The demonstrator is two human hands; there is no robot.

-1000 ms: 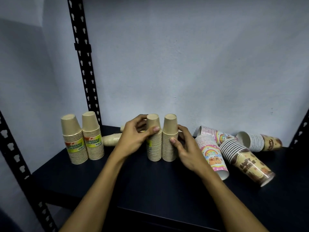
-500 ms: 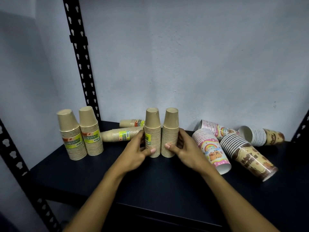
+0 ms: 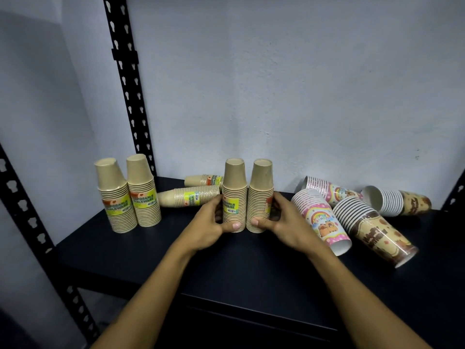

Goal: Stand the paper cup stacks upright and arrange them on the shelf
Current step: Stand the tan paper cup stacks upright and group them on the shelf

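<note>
Kraft-brown pair of stacks [image 3: 247,196] stood mid-shelf [image 3: 141,250], left hand [image 3: 214,222] and right hand [image 3: 281,220] curled round their bases, squaring them up. Probably next: righting the toppled brown stack [image 3: 190,196] just left.

L hand [image 3: 210,224] + R hand [image 3: 286,224]: both bare, no gloves, rings or watch. Forearms bare to frame edge, no sleeves in view. L thumbnail pale pink, short-trimmed.
</note>
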